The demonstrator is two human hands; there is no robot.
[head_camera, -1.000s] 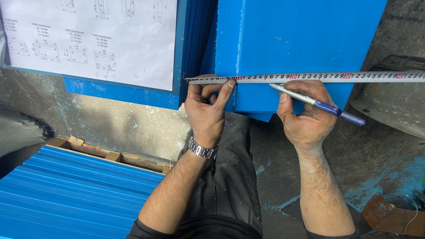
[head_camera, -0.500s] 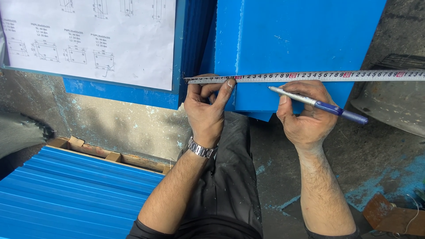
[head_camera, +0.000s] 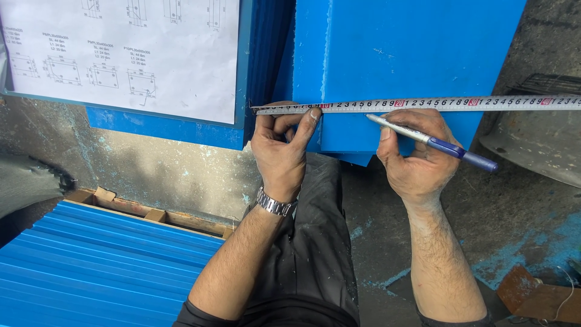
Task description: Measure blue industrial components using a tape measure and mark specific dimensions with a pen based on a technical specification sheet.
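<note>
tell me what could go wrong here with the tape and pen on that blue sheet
1. The left hand alone pins the tape measure near its hooked end; the long free run to the right could sag or tilt, skewing the reading.
2. The right hand holds the pen at a slant, its tip just under the tape, so a mark on the blue sheet might land off the intended graduation.
3. If the thumb slips, the tape could shift.
</note>
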